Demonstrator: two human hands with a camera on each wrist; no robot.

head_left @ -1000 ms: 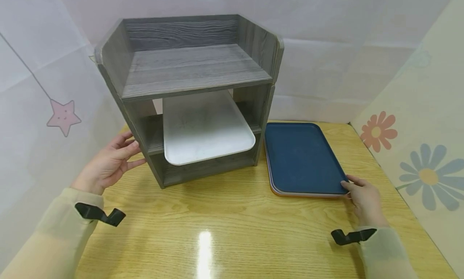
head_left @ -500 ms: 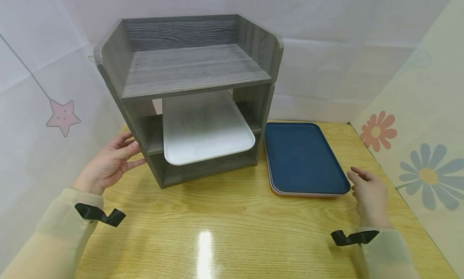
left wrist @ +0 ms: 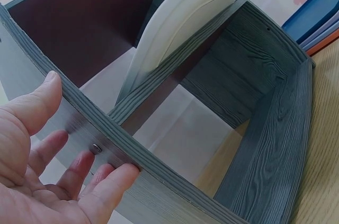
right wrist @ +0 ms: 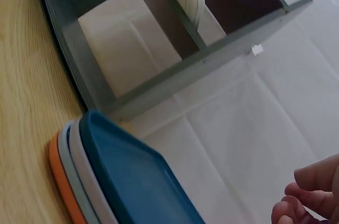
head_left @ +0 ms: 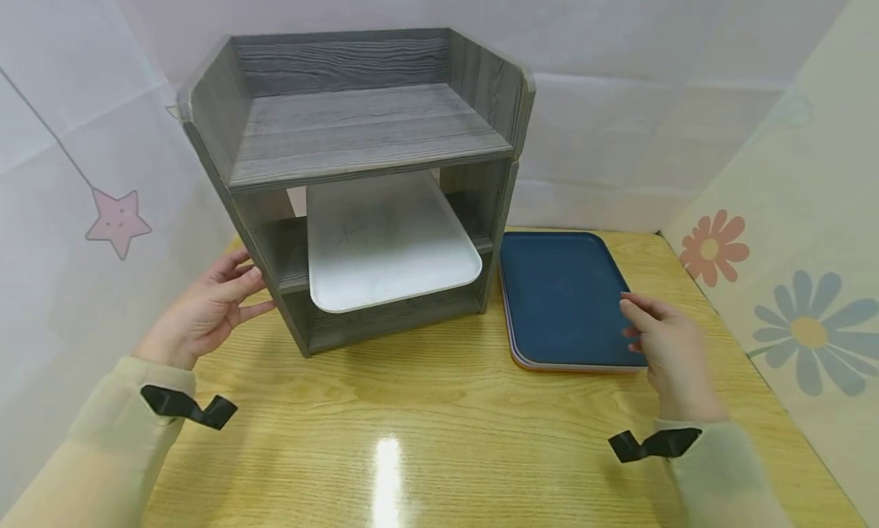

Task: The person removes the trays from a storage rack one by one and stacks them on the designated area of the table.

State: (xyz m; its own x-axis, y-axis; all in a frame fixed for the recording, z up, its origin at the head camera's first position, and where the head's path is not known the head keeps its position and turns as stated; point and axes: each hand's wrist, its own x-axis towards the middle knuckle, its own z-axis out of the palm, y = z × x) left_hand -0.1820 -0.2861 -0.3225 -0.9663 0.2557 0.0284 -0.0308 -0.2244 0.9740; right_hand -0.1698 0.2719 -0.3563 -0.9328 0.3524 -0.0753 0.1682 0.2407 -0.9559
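A grey wood-grain shelf unit (head_left: pixel 371 127) stands at a slant on the table. On its middle board lies a white tray (head_left: pixel 394 246), its front end jutting out. My left hand (head_left: pixel 202 310) rests its fingertips against the outer left side panel, as the left wrist view also shows, with the thumb near the front edge. Over the right side of a dark blue tray (head_left: pixel 556 291) hovers my right hand (head_left: pixel 676 352), loosely bent and holding nothing. That tray tops a stack; beneath it the right wrist view shows a pinkish tray, a pale grey-blue tray and an orange tray (right wrist: pixel 63 181).
The wooden table (head_left: pixel 426 421) extends in front of the shelf unit. White cloth (head_left: pixel 604 146) hangs behind, and a flower-printed panel borders the right side. The tray stack sits close to the unit's right side.
My right hand has let go of the blue tray's near right corner, risen, and moved left over the tray. The left hand has stayed on the shelf unit's side.
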